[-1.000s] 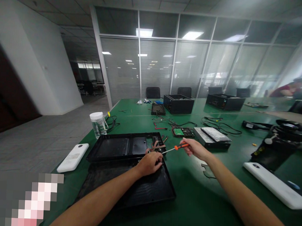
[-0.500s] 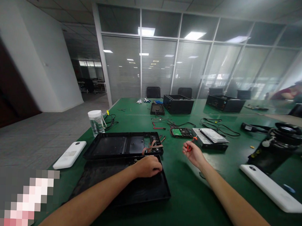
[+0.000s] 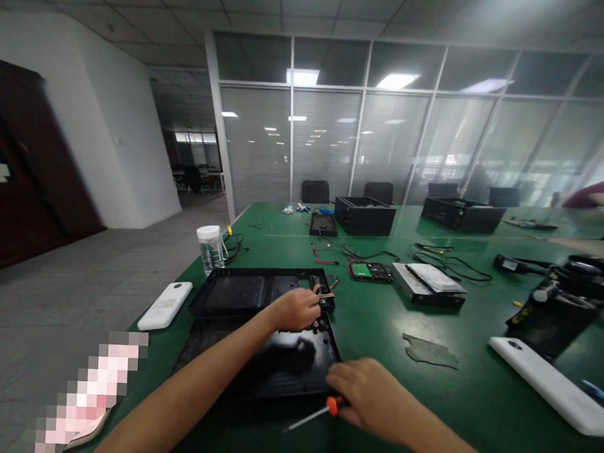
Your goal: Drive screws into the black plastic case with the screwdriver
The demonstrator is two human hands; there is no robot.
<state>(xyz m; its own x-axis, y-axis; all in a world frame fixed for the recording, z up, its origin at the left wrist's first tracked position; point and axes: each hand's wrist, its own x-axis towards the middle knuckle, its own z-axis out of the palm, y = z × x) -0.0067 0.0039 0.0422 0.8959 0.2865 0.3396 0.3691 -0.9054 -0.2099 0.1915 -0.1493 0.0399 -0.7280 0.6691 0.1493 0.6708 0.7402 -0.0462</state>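
My right hand (image 3: pixel 367 397) is closed around a screwdriver (image 3: pixel 307 418) with an orange and black handle. Its thin shaft points left, just in front of a black case. That hand's fingertips are at the right front corner of the black lower half (image 3: pixel 286 369) of the case. Over the hinge side, my left hand (image 3: pixel 297 310) has its fingers curled together beside striped ribbon wires (image 3: pixel 324 293); whatever it pinches is hidden. Behind it lies the other black half (image 3: pixel 234 291), which holds the wires at its right end.
A flat dark piece (image 3: pixel 429 351) lies to the right. Farther back are a hard drive (image 3: pixel 369 270), a silver-topped box (image 3: pixel 429 285) and loose cables. White devices (image 3: pixel 164 306) and a water bottle (image 3: pixel 209 250) stand left; a black flask (image 3: pixel 561 301) stands right.
My right hand has come from near the drives toward me, to the case's front corner, with the screwdriver shaft now visible. My left hand has shifted back toward the wires.
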